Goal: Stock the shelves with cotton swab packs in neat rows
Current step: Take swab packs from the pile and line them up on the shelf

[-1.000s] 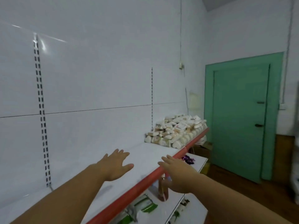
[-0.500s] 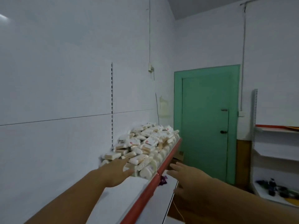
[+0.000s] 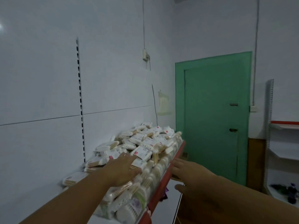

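Spread left hand (image 3: 124, 170) rests on swab packs (image 3: 145, 143) heaped at mixed angles mid-frame; right hand (image 3: 186, 173) hovers spread, empty.

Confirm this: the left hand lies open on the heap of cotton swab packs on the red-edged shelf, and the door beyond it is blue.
Not quite: the door is green, as the head view shows. The rest stands: the left hand lies open on the heap of cotton swab packs on the red-edged shelf.
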Demonstrator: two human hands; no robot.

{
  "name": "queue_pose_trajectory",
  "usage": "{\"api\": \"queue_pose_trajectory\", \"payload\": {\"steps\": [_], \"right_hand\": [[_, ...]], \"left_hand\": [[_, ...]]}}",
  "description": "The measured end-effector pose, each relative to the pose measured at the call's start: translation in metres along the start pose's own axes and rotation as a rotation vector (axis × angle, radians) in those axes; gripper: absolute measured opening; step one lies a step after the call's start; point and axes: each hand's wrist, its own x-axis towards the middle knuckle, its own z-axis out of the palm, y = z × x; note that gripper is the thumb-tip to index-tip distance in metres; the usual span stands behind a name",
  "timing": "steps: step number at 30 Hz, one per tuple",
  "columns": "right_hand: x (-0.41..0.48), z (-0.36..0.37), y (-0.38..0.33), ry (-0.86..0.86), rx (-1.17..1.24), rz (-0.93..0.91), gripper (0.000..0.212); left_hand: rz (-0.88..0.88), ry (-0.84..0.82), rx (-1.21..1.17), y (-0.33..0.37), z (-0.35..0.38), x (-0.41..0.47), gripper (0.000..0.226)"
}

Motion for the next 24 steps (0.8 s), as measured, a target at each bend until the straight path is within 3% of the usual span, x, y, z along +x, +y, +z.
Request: {"api": "queue_pose_trajectory", "payload": {"steps": [4,11,14,18,22,24], "right_hand": [[0.037,-0.002,0.047,0.128,0.050,-0.095,0.059],[0.116,-0.008,0.111,0.275,0.116,-0.268,0.054],[0.143,0.002,0.120,0.252,0.099,-0.325,0.052],[0.195,0.000,0.118,0.279,0.130,-0.423,0.046],[0.254,-0.004,0.112,0.317,0.222,-0.372,0.038],[0.280,-0.001,0.113,0.252,0.222,-0.309,0.038]], "left_hand": [[-0.108,0.044,0.072,-0.005,-0.014,0.033,0.065],[-0.299,0.101,-0.019,-0.006,-0.042,0.066,0.061],[-0.357,0.001,-0.005,-0.004,-0.041,0.068,0.064],[-0.386,0.072,-0.020,-0.013,-0.054,0.076,0.065],[-0.361,0.081,0.021,-0.029,-0.055,0.085,0.064],[-0.335,0.113,0.008,-0.040,-0.055,0.092,0.062]]}}
